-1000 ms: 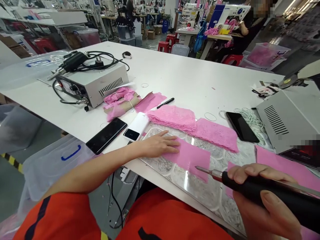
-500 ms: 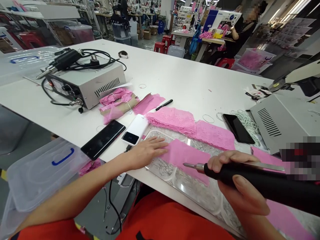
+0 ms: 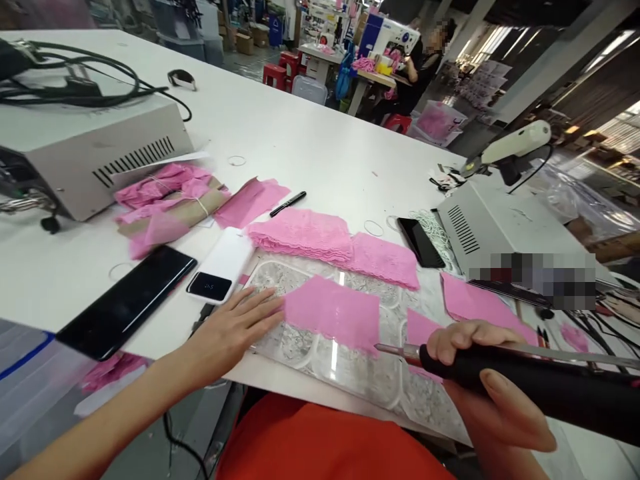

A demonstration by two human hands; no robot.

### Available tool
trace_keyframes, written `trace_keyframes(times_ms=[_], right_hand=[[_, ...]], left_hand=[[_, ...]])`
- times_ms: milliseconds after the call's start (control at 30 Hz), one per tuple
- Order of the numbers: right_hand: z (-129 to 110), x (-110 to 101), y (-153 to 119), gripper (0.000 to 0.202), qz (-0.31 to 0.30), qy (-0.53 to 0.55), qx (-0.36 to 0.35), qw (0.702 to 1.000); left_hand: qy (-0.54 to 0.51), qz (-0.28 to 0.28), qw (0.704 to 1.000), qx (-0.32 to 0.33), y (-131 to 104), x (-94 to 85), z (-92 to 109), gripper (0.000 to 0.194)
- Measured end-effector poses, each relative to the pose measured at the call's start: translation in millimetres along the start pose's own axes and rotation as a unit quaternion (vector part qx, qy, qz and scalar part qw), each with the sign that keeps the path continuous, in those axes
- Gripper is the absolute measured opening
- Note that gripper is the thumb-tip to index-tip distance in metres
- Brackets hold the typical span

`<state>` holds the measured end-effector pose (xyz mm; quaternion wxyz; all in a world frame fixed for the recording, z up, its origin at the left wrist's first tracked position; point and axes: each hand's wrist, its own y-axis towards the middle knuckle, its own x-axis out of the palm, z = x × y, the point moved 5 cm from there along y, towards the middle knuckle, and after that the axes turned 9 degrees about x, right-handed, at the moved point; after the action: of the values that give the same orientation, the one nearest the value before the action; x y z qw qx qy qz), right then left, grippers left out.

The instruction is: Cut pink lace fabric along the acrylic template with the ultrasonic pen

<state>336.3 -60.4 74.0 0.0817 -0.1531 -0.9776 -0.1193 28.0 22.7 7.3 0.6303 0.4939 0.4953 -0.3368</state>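
Note:
My left hand point(image 3: 240, 327) lies flat with fingers stretched out, its fingertips at the left edge of a pink fabric piece point(image 3: 333, 310). That piece rests on a clear ribbed plastic lid point(image 3: 293, 350) at the table's front edge. My right hand point(image 3: 493, 373) is wrapped round a thick black hand tool point(image 3: 540, 387) with a pointed metal tip. The tip is by the piece's lower right corner; whether it touches, I cannot tell. A thin flat metal strip point(image 3: 565, 355) lies along the tool under my right fingers. Another pink piece point(image 3: 423, 330) is partly hidden behind the tool.
Stacked pink lace pieces point(image 3: 300, 233) lie beyond the lid. Around them are a white power bank point(image 3: 223, 263), a black phone point(image 3: 127, 300), another phone point(image 3: 420, 241) and a pen point(image 3: 288, 203). Grey metal boxes flank the table, one left point(image 3: 110, 153), one right point(image 3: 520, 220). A person sews behind.
My view has swung to the right, so the table things sit further left. The tool's tip has gone from over the pink piece to its right-hand corner. My left hand stays flat.

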Motion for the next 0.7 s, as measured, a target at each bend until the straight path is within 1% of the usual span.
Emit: trace_keyframes(times_ms=[133, 267, 367, 533, 600, 700], right_hand=[[1.4, -4.9, -4.7, 0.02, 0.001, -0.012, 0.015, 1.0], [1.8, -8.4, -7.3, 0.02, -0.003, -0.023, 0.033, 0.999], [1.9, -11.0, -7.8, 0.018, 0.008, -0.019, 0.052, 0.998], [-1.8, -6.3, -6.4, 0.019, 0.014, -0.036, 0.041, 0.998], [-2.6, -4.7, -6.5, 0.019, 0.023, -0.043, 0.041, 0.998], [0.2, -7.9, -8.0, 0.019, 0.046, -0.061, 0.063, 0.995]], left_hand=[[0.01, 0.007, 1.0, 0.01, 1.2, -1.9, 0.4, 0.069], [0.009, 0.006, 1.0, 0.005, 2.0, -2.3, 1.4, 0.069], [0.007, 0.011, 1.0, 0.003, 1.3, -2.2, 2.9, 0.069], [0.004, 0.008, 1.0, -0.004, 0.3, 0.8, 6.5, 0.066], [0.007, 0.001, 1.0, -0.009, 0.6, 2.1, 7.2, 0.064], [0.017, 0.005, 1.0, -0.01, 1.3, 0.9, 8.6, 0.057]])
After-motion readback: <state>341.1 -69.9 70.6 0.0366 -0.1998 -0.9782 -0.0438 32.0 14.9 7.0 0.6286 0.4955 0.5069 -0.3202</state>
